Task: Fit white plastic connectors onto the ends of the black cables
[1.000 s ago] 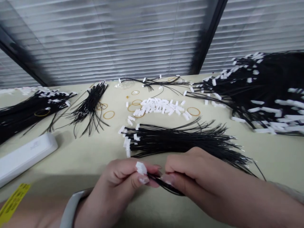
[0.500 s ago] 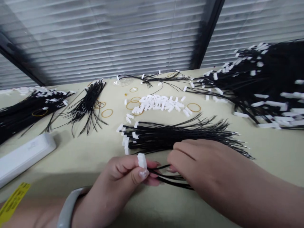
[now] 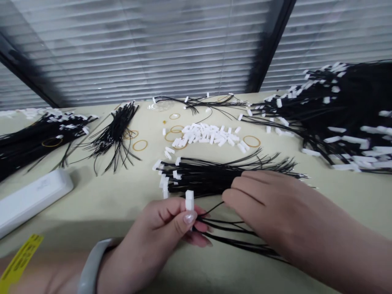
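Note:
My left hand [image 3: 156,232] is closed, thumb against fingers, on a white plastic connector [image 3: 189,200] that stands up above the thumbnail. Several black wires [image 3: 226,241] run rightward from that grip and pass below my other hand. My right hand [image 3: 272,208] has its fingers curled together around one thin black wire [image 3: 214,209] leading to the left hand; its fingertips are mostly hidden. Just beyond both hands lies a bundle of black wires [image 3: 202,175] with white connectors at its left end. The right hand covers part of this bundle.
Loose white connectors [image 3: 208,134] are heaped mid-table among rubber bands [image 3: 140,145]. A large pile of wired connectors [image 3: 361,98] fills the right; more wire bundles [image 3: 114,130] lie left, near a white elongated box [image 3: 36,200]. A blind-covered window [image 3: 183,49] stands behind the table.
My right hand has drawn slightly right and up, and more wire shows between the hands. The connector in my left hand has turned more upright and moved slightly right.

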A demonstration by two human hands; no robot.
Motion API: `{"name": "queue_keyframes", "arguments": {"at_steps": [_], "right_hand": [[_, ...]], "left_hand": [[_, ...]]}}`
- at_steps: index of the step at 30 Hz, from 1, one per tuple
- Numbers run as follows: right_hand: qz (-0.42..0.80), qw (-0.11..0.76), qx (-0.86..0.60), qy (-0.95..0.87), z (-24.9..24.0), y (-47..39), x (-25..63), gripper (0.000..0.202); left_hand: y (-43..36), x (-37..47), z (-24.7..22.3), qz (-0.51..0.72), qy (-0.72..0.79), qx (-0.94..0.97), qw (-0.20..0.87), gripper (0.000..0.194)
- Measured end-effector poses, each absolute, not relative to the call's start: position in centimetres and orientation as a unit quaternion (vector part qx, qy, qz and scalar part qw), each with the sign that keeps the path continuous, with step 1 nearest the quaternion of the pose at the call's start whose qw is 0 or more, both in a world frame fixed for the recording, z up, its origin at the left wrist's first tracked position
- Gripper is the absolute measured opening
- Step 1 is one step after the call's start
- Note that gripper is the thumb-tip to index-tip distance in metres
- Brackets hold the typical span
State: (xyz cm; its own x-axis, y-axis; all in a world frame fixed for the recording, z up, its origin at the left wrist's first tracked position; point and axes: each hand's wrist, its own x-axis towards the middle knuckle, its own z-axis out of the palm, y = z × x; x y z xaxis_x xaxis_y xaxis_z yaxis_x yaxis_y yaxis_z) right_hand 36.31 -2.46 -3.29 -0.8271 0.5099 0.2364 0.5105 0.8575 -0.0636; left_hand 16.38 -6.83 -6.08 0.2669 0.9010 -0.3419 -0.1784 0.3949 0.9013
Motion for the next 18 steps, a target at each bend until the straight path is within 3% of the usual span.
{"name": "queue_keyframes", "arguments": {"at_steps": [3, 12, 18], "right_hand": [[-0.022, 0.134, -0.276, -0.951, -3.15, -2.24, 36.80, 0.016], [0.236, 0.122, -0.294, -0.918, -2.85, -2.58, 36.77, 0.014], [0.299, 0.085, -0.284, -0.907, -2.79, -2.50, 36.36, 0.020]], "left_hand": [[-6.84, 16.39, -6.20, 0.390, 0.464, 0.392, 0.692, 0.024], [-7.14, 16.11, -6.22, 0.403, 0.501, 0.478, 0.598, 0.010], [-7.21, 15.91, -6.38, 0.375, 0.539, 0.546, 0.521, 0.013]]}}
